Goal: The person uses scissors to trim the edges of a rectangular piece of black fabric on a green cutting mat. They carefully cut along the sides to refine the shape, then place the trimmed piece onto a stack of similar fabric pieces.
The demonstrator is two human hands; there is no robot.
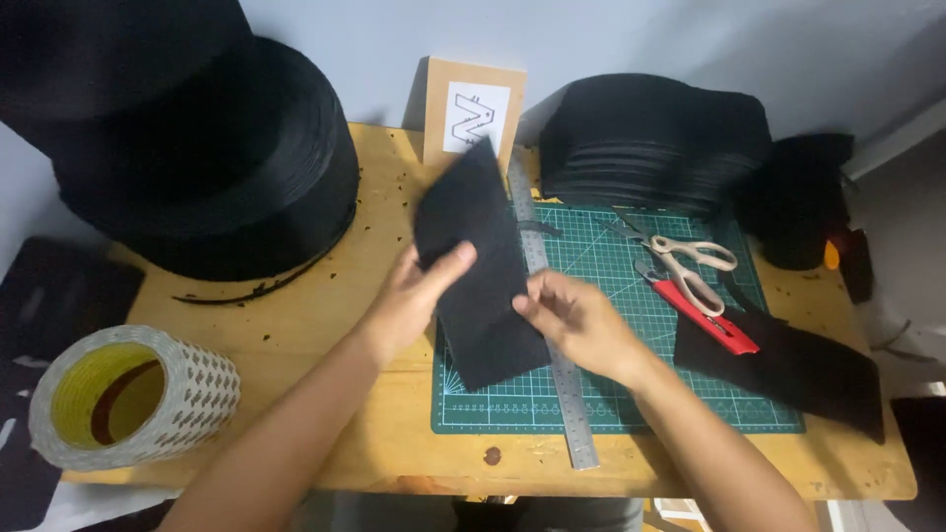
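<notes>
- One strip of black felt-like fabric point(478, 266), long and roughly rectangular with a slanted top end, matte and slightly fuzzy. It is held up tilted over the left part of the cutting mat, its lower end close to the mat.
- The left hand point(419, 296) grips the strip's left edge, thumb pressed on the front and the other fingers hidden behind the cloth.
- The right hand point(576, 320) pinches the strip's right edge low down, fingers point(537, 296) curled closed on it.
- One green cutting mat point(631, 394), flat, printed with a pale grid, lying on the wooden surface point(315, 325), which is yellowish and speckled with dark crumbs.
- One long steel ruler point(567, 384), thin and shiny, lying across the mat behind the strip.
- One pair of scissors point(685, 261) with cream handles, on the mat.
- One red utility knife point(705, 315), just beside the scissors.
- One loose dark fabric piece point(808, 369), partly over the mat's right edge.
- One stack of black cut pieces point(650, 143) at the back, layered edges showing.
- One large black roll point(197, 158), wound in many layers, at the back left.
- One roll of tape point(133, 394) with a yellow core and patterned white liner, near left.
- One brown card point(473, 113) bearing a zigzag drawing, leaning against the wall.
</notes>
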